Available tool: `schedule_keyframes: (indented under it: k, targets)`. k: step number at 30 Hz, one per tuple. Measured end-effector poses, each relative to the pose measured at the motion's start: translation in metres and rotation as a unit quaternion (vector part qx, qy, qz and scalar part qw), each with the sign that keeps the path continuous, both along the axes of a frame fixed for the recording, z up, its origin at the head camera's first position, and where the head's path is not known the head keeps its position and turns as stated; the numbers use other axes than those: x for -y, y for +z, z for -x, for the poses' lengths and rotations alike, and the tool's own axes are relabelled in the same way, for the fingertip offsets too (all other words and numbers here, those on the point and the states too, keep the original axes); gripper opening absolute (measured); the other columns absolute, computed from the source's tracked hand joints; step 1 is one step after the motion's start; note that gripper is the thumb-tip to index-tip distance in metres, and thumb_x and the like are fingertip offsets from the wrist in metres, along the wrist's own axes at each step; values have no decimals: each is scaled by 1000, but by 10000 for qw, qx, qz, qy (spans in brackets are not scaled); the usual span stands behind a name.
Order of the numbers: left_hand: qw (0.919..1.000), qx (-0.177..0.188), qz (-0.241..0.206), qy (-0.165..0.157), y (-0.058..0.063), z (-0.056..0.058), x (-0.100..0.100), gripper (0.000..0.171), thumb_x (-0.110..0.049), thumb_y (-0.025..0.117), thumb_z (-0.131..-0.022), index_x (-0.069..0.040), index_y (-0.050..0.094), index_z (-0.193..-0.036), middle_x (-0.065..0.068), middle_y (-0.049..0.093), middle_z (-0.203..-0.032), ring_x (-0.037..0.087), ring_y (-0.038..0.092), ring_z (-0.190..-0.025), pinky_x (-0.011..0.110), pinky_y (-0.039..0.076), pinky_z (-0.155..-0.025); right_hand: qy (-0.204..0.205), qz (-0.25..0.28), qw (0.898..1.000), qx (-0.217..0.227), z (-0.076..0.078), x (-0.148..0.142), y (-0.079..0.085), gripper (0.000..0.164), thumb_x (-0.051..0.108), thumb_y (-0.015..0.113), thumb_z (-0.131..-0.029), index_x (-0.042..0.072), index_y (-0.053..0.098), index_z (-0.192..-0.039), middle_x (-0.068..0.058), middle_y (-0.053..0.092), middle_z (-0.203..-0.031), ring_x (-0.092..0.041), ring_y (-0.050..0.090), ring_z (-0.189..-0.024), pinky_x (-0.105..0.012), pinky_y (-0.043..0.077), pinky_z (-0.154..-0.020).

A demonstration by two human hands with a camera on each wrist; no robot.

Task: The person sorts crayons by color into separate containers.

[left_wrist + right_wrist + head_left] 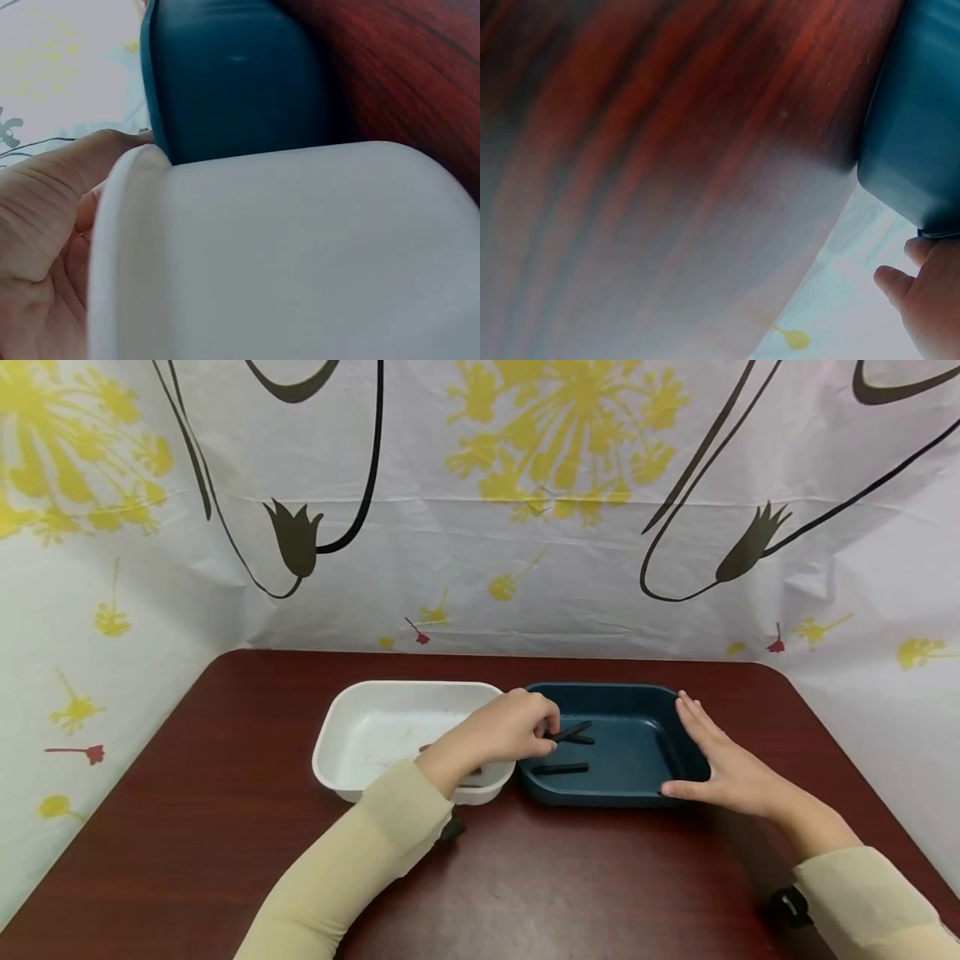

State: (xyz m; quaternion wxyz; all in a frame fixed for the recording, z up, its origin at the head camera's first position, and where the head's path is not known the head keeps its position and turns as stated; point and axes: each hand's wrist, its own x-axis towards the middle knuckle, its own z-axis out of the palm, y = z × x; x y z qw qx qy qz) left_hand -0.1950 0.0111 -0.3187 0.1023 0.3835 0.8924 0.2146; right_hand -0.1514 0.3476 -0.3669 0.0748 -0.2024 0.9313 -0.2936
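Note:
In the head view my left hand [513,727] reaches over the touching ends of a white tray [330,752] and a dark blue tray [630,752]. Its thumb and curled fingers pinch a thin black stick [576,730] over the blue tray's left part. A second black stick [582,740] partly crosses under it, and another black stick [561,768] lies nearer the front wall. My right hand [723,768] spans the blue tray's right end, thumb at the near rim and straight fingers at the far corner. The left wrist view hides the left fingertips behind the white tray's wall [262,247].
Small brown pieces [476,771] show in the white tray, mostly covered by the left forearm. Both trays stand on a dark red wooden table [570,877]. A patterned white sheet [480,568] hangs behind and at both sides.

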Motion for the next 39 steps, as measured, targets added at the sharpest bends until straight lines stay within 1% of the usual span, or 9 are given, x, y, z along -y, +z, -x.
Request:
schedule_keyframes:
  k: [9, 15, 18, 21, 25, 27, 32, 36, 39]
  targets:
    - [9992, -27, 354, 175, -5, 2, -7, 15, -18, 64, -97, -9, 70, -107, -1, 61, -76, 10, 55, -71, 23, 49, -73, 25, -66, 10000, -2, 2, 3, 1, 117, 34, 79, -83, 16, -7, -160, -2, -14, -168, -37, -12, -154, -79, 20, -104]
    - [9996, -64, 11, 282, 4, -4, 13, 22, -23, 63, -99, -9, 71, -114, 0, 70, -96, 11, 63, -84, 26, 53, -78, 52, -30, 10000, -4, 3, 3, 0, 117, 33, 79, -83, 16, -7, -160, -2, -14, -168, -38, -13, -154, -79, 17, -105]
    - [9985, -322, -190, 397, 14, -10, 34, 24, -25, 62, -99, -10, 70, -115, 3, 71, -110, 16, 66, -99, 31, 54, -87, 51, -32, 10000, -10, 4, 3, 0, 117, 33, 79, -84, 16, -7, -160, -2, -14, -168, -38, -12, -154, -80, 15, -106]
    - [9952, -756, -272, 563, 24, -19, 59, 28, -27, 63, -97, -10, 69, -118, 4, 70, -114, 20, 65, -108, 36, 52, -95, 61, -5, 10000, -3, 4, 3, 0, 117, 34, 79, -84, 15, -7, -160, -4, -14, -168, -39, -13, -154, -80, 7, -108]
    - [9859, -1323, -254, 992, 32, -32, 97, 31, -29, 64, -95, -12, 68, -121, 3, 70, -117, 21, 63, -112, 40, 52, -98, 96, 48, 9999, -80, 2, 0, 0, 109, 31, 75, -88, 13, -5, -161, -7, -12, -168, -40, -14, -153, -80, -2, -109]
    - [9799, -1541, -245, 1246, 35, -37, 117, 33, -29, 66, -95, -12, 68, -122, 3, 69, -120, 23, 62, -117, 42, 51, -99, 93, 87, 9998, -153, 1, -3, 0, 102, 29, 70, -92, 15, -4, -161, -7, -11, -168, -34, -15, -154, -79, -5, -109]
    - [9639, -1885, -74, 1882, 34, -40, 171, 33, -27, 63, -97, -9, 66, -124, 11, 66, -127, 29, 57, -125, 50, 47, -104, -80, -7, 9984, -552, -1, -13, 4, 90, 26, 62, -98, 22, -2, -161, -9, -5, -169, -15, -17, -154, -77, -10, -110]
    - [9482, -2087, 215, 2385, 27, -34, 211, 38, -30, 61, -98, -6, 63, -128, 15, 62, -133, 35, 51, -132, 59, 42, -105, -334, -339, 9940, -989, -1, -24, 9, 85, 28, 59, -99, 23, 2, -161, -9, 1, -169, -20, -13, -156, -75, -10, -112]
    - [9394, -2078, 582, 2665, 14, -31, 232, 55, -46, 57, -98, -10, 55, -140, 14, 54, -145, 38, 38, -143, 69, 31, -108, -567, -655, 9887, -1224, -2, -34, 10, 79, 31, 53, -101, 24, 2, -161, -4, -1, -169, -22, -13, -156, -72, -14, -114]
